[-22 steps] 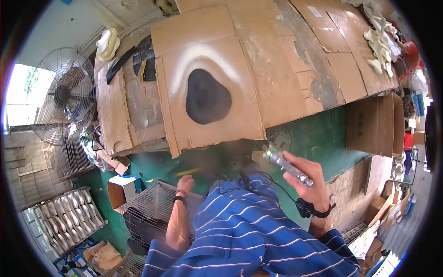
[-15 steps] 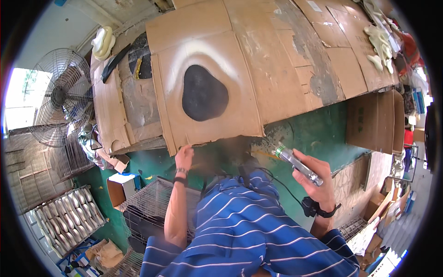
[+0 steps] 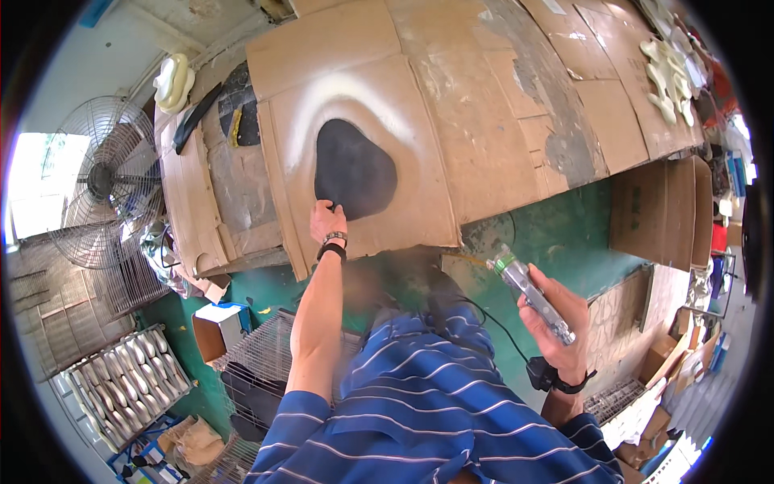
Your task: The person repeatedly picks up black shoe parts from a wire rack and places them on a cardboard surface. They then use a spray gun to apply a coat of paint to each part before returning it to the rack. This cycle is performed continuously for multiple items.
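A flat, dark, pear-shaped piece (image 3: 355,165) lies on a cardboard sheet (image 3: 411,194) whose surface has a hazy white arc around the piece's far end. At the piece's near left edge is my left hand (image 3: 328,223), its fingers bent and pinched together on the rim. The fingertips partly hide that edge. Off the table's front, on the right, my right hand (image 3: 560,319) is wrapped round a silver cylindrical tool (image 3: 536,298) with a green ring near its upper left end. That end points toward the cardboard.
Worn cardboard (image 3: 492,121) covers the table. Cream-coloured shoe lasts (image 3: 173,83) stand at its far left, others (image 3: 667,85) far right. A large fan (image 3: 101,181) is left; a wire cage (image 3: 266,363) sits below. An open carton (image 3: 657,210) stands right. A black cable (image 3: 496,327) crosses near me.
My left hand has moved forward from the cardboard's near edge onto the dark piece's near left rim. My right hand, still holding the silver tool, has shifted slightly right and toward me.
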`<state>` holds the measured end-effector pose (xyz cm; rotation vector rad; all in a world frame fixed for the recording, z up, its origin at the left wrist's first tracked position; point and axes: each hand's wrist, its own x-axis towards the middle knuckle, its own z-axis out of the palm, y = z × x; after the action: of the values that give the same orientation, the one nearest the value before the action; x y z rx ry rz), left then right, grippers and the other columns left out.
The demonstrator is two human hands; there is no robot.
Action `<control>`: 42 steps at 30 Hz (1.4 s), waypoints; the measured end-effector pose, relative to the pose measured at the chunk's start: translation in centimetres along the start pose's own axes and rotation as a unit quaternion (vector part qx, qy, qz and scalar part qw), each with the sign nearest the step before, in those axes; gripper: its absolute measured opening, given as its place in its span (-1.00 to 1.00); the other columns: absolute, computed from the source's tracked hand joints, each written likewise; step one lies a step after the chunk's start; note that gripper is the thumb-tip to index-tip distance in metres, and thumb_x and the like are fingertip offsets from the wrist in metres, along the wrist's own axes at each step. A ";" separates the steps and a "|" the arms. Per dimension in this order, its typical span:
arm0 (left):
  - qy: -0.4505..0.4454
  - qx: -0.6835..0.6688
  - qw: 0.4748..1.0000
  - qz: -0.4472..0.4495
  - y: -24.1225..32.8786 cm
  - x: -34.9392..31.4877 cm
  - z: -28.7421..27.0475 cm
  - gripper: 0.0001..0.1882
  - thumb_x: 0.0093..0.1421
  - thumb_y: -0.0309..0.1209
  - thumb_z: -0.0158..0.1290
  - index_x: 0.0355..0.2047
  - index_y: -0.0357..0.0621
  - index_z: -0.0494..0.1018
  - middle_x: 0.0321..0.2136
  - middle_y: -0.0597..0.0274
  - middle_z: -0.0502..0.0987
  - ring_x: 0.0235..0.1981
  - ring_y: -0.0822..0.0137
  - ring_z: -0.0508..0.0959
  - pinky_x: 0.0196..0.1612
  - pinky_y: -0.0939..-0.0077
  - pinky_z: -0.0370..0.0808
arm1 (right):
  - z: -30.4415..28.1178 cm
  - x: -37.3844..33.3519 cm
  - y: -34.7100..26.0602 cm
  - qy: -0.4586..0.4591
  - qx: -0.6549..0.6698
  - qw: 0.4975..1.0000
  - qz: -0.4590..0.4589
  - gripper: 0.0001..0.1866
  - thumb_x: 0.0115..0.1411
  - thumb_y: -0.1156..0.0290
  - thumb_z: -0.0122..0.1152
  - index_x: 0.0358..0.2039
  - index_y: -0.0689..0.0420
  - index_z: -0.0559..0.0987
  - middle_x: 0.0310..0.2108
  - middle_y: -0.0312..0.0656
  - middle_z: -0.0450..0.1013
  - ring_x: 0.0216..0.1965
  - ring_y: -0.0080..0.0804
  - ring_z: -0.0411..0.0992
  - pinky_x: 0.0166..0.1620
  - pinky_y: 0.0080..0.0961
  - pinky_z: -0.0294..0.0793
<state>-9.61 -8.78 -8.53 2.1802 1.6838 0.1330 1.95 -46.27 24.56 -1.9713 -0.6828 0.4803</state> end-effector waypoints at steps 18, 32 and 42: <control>-0.075 -0.672 0.669 -0.308 -0.6 3.9 3.0 -0.81 0.08 -0.56 0.16 -0.26 -0.12 0.50 -0.38 0.18 0.52 -0.29 0.10 0.55 -0.15 0.08 0.58 | 1.0 1.0 1.9 -0.031 0.022 0.999 0.015 -0.49 0.08 0.61 0.34 0.09 0.29 0.52 -0.32 0.00 0.56 -0.38 -0.20 0.54 -0.28 -0.46 0.48; -0.125 -0.895 0.420 -0.079 12.7 11.9 -15.6 -0.79 -0.05 -0.54 -0.01 -0.34 -0.24 0.45 -0.36 0.12 0.55 -0.33 0.09 0.59 -0.15 0.18 0.57 | 4.0 3.4 2.9 -0.116 0.006 0.993 -0.031 -0.42 0.06 0.61 0.36 0.15 0.23 0.49 -0.18 0.07 0.57 -0.25 -0.08 0.58 -0.16 -0.39 0.53; -0.011 -0.929 0.347 -0.129 -0.4 -5.1 -22.4 -0.90 0.01 -0.48 0.01 -0.61 -0.08 0.47 -0.50 0.18 0.61 -0.38 0.17 0.62 -0.15 0.24 0.56 | 7.6 3.4 3.6 -0.231 -0.011 0.973 -0.013 -0.52 0.09 0.58 0.29 0.07 0.30 0.54 -0.27 -0.01 0.58 -0.33 -0.36 0.52 -0.20 -0.50 0.49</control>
<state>-18.18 -8.17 12.82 0.0321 0.5617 1.1583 1.03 -40.46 17.73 -1.8819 -1.0031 0.9362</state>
